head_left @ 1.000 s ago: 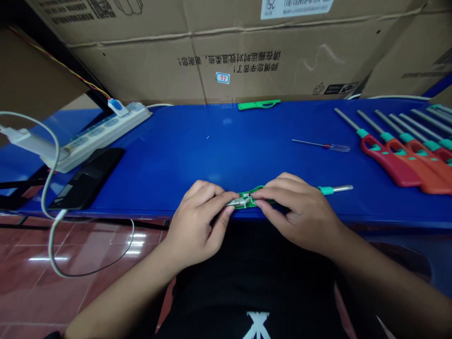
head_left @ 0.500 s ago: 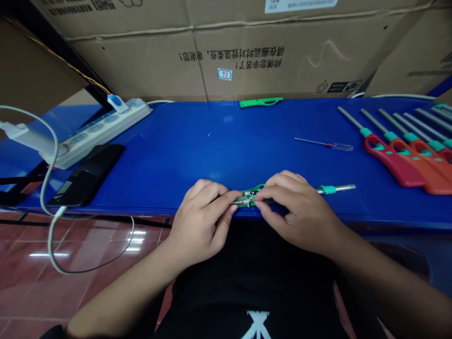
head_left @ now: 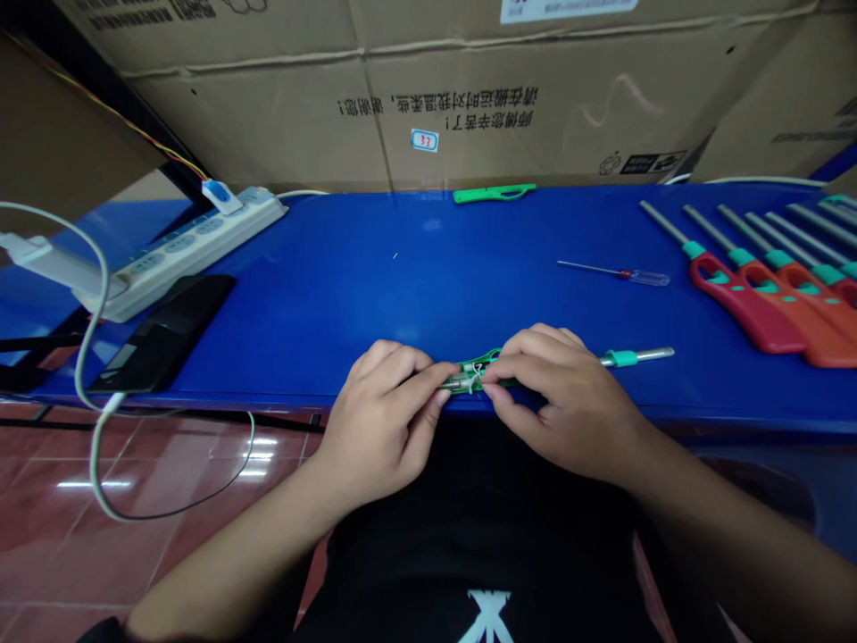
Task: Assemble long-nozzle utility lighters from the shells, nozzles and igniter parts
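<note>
At the table's front edge lies a green long-neck lighter (head_left: 461, 382), its casing open so that a clear inner part and a white wire show. My left hand (head_left: 383, 413) is closed on its left end, thumb and forefinger pinching it. Over its right part, my right hand (head_left: 559, 402) is closed, with thumb and forefinger at the white wire; whether they grip the wire itself I cannot tell. The lighter's metal tube (head_left: 653, 354) with a teal collar sticks out past my right hand. Much of the lighter is hidden under my fingers.
Near the back of the blue table (head_left: 335, 286) lies a green casing half (head_left: 495, 193). A screwdriver (head_left: 636, 276) lies right of centre. Several red and orange lighters (head_left: 743, 304) stand at the right. A phone (head_left: 164, 335) and a power strip (head_left: 194, 250) are on the left; a cardboard box (head_left: 281, 125) is behind.
</note>
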The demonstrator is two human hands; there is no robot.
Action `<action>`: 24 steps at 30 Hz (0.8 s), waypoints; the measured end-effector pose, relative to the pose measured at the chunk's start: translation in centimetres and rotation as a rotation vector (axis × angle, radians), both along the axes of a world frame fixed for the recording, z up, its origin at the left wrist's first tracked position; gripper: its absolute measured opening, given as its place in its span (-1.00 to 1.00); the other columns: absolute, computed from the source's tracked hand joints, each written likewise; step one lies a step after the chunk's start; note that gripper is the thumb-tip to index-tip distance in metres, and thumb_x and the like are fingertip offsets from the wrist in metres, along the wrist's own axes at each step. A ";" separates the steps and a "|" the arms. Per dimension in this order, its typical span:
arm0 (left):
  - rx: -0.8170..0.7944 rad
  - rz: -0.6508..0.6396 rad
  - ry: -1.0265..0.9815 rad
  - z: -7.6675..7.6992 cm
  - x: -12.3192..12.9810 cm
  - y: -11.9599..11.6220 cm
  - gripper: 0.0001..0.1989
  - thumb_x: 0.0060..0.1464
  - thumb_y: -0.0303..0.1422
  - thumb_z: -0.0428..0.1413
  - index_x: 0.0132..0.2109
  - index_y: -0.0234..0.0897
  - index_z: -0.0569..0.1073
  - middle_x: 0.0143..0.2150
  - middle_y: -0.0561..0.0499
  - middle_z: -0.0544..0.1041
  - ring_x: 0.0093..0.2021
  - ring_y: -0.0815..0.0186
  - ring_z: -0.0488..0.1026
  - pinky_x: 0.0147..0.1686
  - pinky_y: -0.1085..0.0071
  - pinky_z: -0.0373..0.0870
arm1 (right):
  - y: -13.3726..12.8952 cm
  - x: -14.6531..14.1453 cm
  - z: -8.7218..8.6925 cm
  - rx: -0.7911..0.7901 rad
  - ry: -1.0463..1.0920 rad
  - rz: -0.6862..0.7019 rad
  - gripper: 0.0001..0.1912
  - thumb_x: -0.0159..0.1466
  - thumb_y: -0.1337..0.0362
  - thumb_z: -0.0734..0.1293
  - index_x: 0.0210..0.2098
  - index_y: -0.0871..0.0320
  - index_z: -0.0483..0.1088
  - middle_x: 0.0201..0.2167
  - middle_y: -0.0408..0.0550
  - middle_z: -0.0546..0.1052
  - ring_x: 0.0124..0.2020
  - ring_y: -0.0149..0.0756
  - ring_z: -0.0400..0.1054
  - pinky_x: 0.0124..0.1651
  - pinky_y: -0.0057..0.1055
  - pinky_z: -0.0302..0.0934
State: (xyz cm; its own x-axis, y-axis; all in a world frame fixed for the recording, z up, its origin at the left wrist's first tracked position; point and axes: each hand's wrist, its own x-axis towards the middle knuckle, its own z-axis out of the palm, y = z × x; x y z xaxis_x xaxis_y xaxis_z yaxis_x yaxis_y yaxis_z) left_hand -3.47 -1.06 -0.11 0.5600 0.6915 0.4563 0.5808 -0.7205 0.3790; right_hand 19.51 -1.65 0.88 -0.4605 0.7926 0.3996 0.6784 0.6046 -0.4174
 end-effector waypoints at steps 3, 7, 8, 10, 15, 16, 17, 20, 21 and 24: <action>0.009 0.002 0.008 0.1 0.1 0.0 -0.69 0.24 -0.49 0.09 0.11 -0.29 0.47 -0.18 -0.07 0.50 -0.18 0.21 0.34 -0.17 0.20 0.32 | 0.1 0.1 0.0 0.005 -0.001 0.000 -0.88 0.36 0.35 0.28 -0.25 0.10 0.47 -0.29 -0.09 0.53 -0.25 -0.28 0.33 -0.16 -0.24 0.12; 0.006 -0.003 0.016 0.1 0.2 0.0 -0.69 0.24 -0.49 0.08 0.11 -0.28 0.46 -0.17 -0.07 0.50 -0.19 0.22 0.33 -0.18 0.20 0.32 | 0.1 0.1 0.0 -0.002 -0.009 -0.002 -0.87 0.37 0.33 0.27 -0.25 0.10 0.47 -0.28 -0.08 0.53 -0.24 -0.27 0.33 -0.15 -0.24 0.12; 0.006 -0.004 0.015 0.1 0.3 0.0 -0.69 0.24 -0.49 0.08 0.11 -0.29 0.46 -0.17 -0.07 0.50 -0.19 0.22 0.33 -0.18 0.20 0.32 | 0.1 0.1 0.1 -0.003 -0.009 -0.001 -0.87 0.38 0.33 0.27 -0.25 0.10 0.47 -0.29 -0.08 0.53 -0.24 -0.28 0.34 -0.15 -0.24 0.12; 0.009 -0.005 0.013 0.0 0.3 0.1 -0.69 0.23 -0.50 0.08 0.11 -0.30 0.47 -0.17 -0.07 0.50 -0.18 0.21 0.33 -0.17 0.19 0.32 | 0.0 0.1 0.1 -0.001 -0.005 0.003 -0.86 0.39 0.33 0.26 -0.25 0.10 0.47 -0.29 -0.09 0.53 -0.25 -0.28 0.33 -0.15 -0.25 0.12; 0.015 -0.001 -0.016 0.0 0.3 -0.1 -0.68 0.21 -0.52 0.11 0.10 -0.32 0.48 -0.18 -0.08 0.50 -0.18 0.21 0.34 -0.18 0.20 0.31 | 0.1 0.1 0.0 -0.005 -0.001 0.007 -0.87 0.38 0.33 0.27 -0.24 0.11 0.47 -0.29 -0.11 0.52 -0.23 -0.29 0.33 -0.14 -0.25 0.11; 0.013 0.001 -0.021 0.1 0.3 -0.1 -0.68 0.21 -0.52 0.11 0.10 -0.32 0.49 -0.18 -0.08 0.50 -0.18 0.21 0.34 -0.18 0.20 0.31 | 0.1 0.2 0.0 -0.008 -0.001 0.008 -0.87 0.39 0.33 0.27 -0.24 0.12 0.47 -0.28 -0.11 0.52 -0.23 -0.29 0.32 -0.14 -0.25 0.11; 0.014 0.000 -0.025 0.1 0.3 -0.1 -0.68 0.21 -0.52 0.11 0.10 -0.32 0.49 -0.19 -0.07 0.50 -0.18 0.21 0.34 -0.18 0.20 0.32 | 0.1 0.2 0.0 -0.009 0.001 0.008 -0.87 0.39 0.33 0.27 -0.24 0.12 0.47 -0.28 -0.11 0.52 -0.23 -0.29 0.32 -0.14 -0.25 0.11; 0.023 -0.002 -0.028 0.2 0.4 -0.1 -0.69 0.21 -0.52 0.11 0.09 -0.32 0.49 -0.20 -0.07 0.50 -0.19 0.22 0.34 -0.19 0.21 0.31 | 0.1 0.2 0.0 -0.007 0.012 0.009 -0.88 0.38 0.33 0.28 -0.24 0.13 0.47 -0.28 -0.11 0.52 -0.23 -0.30 0.33 -0.14 -0.25 0.10; 0.026 -0.003 -0.027 0.2 0.4 -0.1 -0.70 0.22 -0.51 0.11 0.09 -0.32 0.49 -0.20 -0.07 0.50 -0.20 0.23 0.34 -0.20 0.21 0.31 | 0.1 0.2 0.0 -0.006 0.013 0.009 -0.88 0.38 0.33 0.28 -0.24 0.13 0.47 -0.28 -0.11 0.52 -0.23 -0.30 0.33 -0.14 -0.25 0.10; 0.023 -0.002 -0.021 0.2 0.5 -0.1 -0.70 0.22 -0.51 0.11 0.09 -0.31 0.49 -0.20 -0.06 0.50 -0.20 0.23 0.35 -0.20 0.21 0.31 | 0.1 0.2 0.0 -0.004 0.019 0.011 -0.88 0.38 0.34 0.28 -0.24 0.13 0.47 -0.29 -0.12 0.52 -0.23 -0.31 0.33 -0.14 -0.26 0.10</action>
State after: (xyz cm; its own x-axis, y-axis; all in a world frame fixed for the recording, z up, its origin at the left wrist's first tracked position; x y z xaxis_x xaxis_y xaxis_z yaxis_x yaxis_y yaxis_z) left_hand -2.94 -1.16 0.05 0.5512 0.6798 0.4839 0.5716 -0.7301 0.3746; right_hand 19.73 -1.57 0.92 -0.4612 0.7891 0.4057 0.6636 0.6103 -0.4327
